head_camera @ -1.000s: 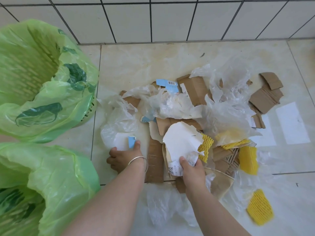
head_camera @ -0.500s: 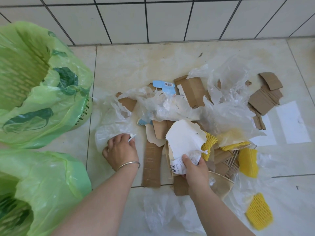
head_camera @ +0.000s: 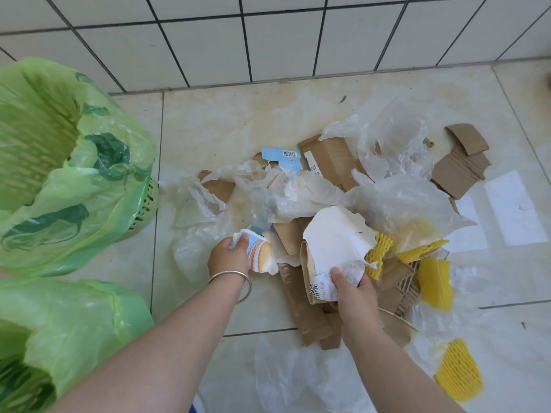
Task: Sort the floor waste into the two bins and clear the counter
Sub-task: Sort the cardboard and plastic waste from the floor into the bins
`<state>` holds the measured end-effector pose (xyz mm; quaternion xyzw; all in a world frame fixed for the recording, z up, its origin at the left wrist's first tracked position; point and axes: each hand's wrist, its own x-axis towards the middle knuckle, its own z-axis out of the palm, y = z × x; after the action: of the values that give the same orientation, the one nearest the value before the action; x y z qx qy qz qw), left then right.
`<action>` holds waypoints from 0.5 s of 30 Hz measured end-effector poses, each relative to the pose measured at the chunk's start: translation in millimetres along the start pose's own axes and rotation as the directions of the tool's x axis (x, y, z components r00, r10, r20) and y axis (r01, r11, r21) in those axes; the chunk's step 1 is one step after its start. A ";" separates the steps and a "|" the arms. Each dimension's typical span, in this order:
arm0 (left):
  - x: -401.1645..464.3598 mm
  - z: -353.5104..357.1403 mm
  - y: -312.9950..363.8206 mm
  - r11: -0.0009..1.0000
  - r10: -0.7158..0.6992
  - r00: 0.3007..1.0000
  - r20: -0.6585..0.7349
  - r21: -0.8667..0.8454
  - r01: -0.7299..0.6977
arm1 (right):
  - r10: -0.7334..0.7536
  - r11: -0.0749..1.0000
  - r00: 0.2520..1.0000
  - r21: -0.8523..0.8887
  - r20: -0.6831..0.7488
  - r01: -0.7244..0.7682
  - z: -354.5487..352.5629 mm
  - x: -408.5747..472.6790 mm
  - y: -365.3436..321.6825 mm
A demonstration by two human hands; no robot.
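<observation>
a pale tiled floor [head_camera: 214, 120] meets a white tiled wall at the far side, with two green-lined bins [head_camera: 59, 162] on the left. the waste pile [head_camera: 343, 204] lies in the middle and right: brown cardboard, clear plastic film, yellow foam netting. the left hand [head_camera: 228, 257] has its fingers closed on a small printed blue-and-orange scrap [head_camera: 259, 254] at the pile's near left edge. the right hand [head_camera: 353, 296] pinches a torn white sheet with a receipt [head_camera: 337, 242]. all of it looks light; the film is limp and likely slippery, so bunching it should work best, while the cardboard is stiff enough to lift by an edge.
</observation>
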<state>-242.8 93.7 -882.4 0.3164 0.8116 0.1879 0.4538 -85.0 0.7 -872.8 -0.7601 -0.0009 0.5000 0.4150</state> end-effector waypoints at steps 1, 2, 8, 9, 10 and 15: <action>0.6 1.7 1.6 0.999 -0.037 0.999 0.032 -0.037 0.038 | 0.003 1.000 1.000 -0.001 0.001 -0.003 0.4 1.1 0.3; 0.4 3.0 4.0 0.996 -0.063 0.996 0.061 -0.052 0.067 | 0.007 1.000 1.000 -0.001 -0.001 -0.007 0.9 2.0 1.0; 4.7 0.6 15.2 0.956 -0.208 0.961 0.180 -0.171 0.239 | -0.005 1.000 1.000 -0.017 -0.016 0.005 5.2 4.5 4.4; 6.5 0.6 14.5 0.952 -0.213 0.959 0.189 -0.181 0.247 | -0.009 1.000 1.000 -0.019 -0.016 0.009 6.1 4.9 5.3; 6.4 1.7 14.3 0.953 -0.210 0.956 0.204 -0.174 0.247 | -0.012 1.000 1.000 -0.023 -0.020 0.011 7.3 5.0 6.4; -3.8 18.2 18.5 0.968 -0.172 0.951 0.257 -0.136 0.212 | -0.015 0.999 1.000 -0.037 -0.021 0.015 12.6 6.1 7.0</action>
<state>-219.4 104.9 -878.5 0.2185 0.7589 0.1681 0.5900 -94.5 6.6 -883.9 -0.7728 -0.0114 0.4888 0.4046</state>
